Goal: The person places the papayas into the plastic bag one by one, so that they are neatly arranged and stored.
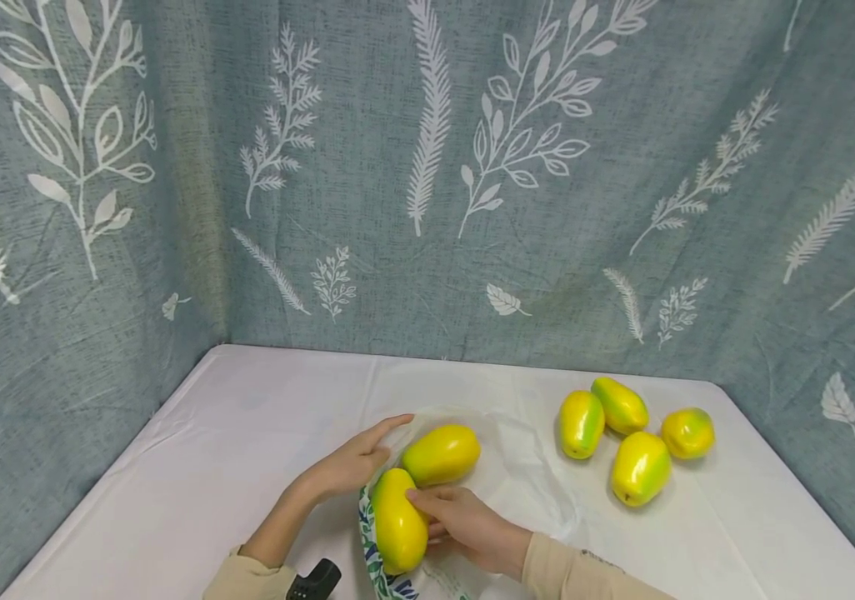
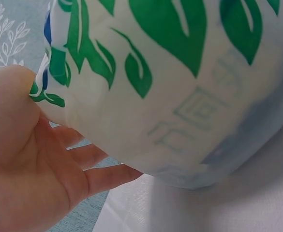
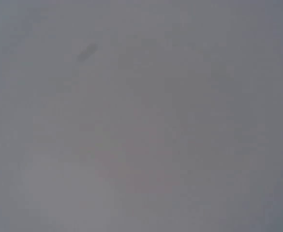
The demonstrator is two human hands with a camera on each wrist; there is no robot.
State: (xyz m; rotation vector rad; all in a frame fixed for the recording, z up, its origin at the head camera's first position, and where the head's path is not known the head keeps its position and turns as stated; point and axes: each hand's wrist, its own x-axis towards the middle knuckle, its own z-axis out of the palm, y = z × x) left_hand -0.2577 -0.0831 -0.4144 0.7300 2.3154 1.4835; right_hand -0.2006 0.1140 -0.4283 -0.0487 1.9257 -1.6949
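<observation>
A white translucent plastic bag (image 1: pixel 521 467) with green and blue leaf print lies spread on the table, its mouth towards me. My left hand (image 1: pixel 356 462) holds the bag's left rim; in the left wrist view the thumb hooks over the printed edge and the fingers reach along the outside. With thumb and fingers, my right hand (image 1: pixel 472 525) grips a yellow mango (image 1: pixel 399 533) at the bag's mouth. Another mango (image 1: pixel 442 454) lies just beyond it, within the bag. The right wrist view is a pale grey blur without any clear object.
Several yellow-green mangoes, one of them nearest me (image 1: pixel 641 469), sit in a group right of the bag. A white cloth covers the table (image 1: pixel 262 408). Blue-grey leaf-patterned curtains (image 1: pixel 367 167) enclose its back and sides.
</observation>
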